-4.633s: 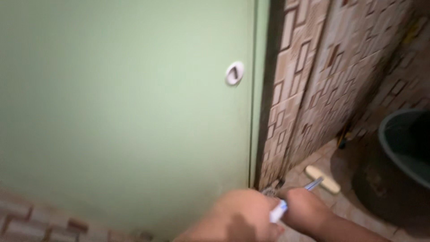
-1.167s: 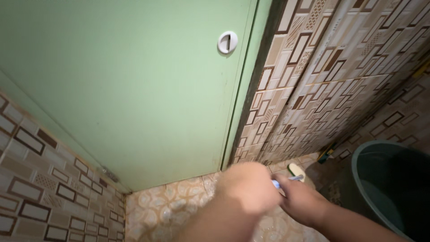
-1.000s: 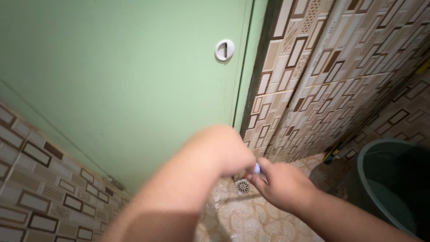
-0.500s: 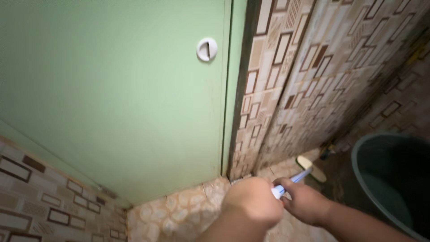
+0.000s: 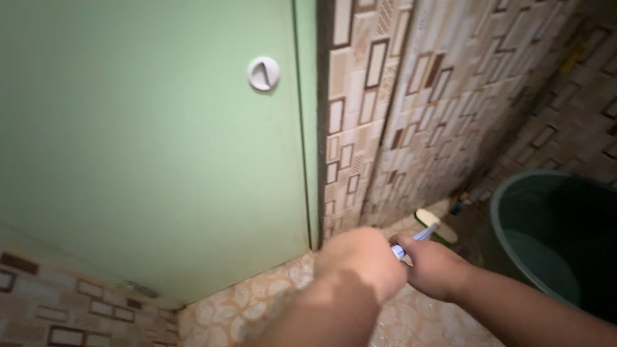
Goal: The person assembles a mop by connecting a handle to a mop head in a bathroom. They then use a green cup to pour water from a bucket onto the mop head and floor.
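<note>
Here both hands meet low in the frame over the patterned floor tiles (image 5: 244,308), and much of what they do is hidden. The left hand (image 5: 361,260) is curled into a fist with its back to the camera, so its fingers and whatever sits inside them are out of sight; I cannot tell whether its grip holds anything. The right hand (image 5: 432,268) is closed around a thin blue-and-white handle (image 5: 411,243), perhaps a toothbrush, whose lower end vanishes between the two hands while the upper end pokes out toward the wall; its tip blurs into a pale scrub brush (image 5: 436,226) lying on the floor by the wall foot, so where one ends and the other begins is hard to make out. Both forearms are cut off by the bottom edge. Behind stands a pale green door (image 5: 148,141) with a round white recessed pull (image 5: 263,72), beside a wall of brown and beige tiles (image 5: 411,109). A dark green bucket (image 5: 546,238) sits at the right, partly cropped, its inside too dim to read.
</note>
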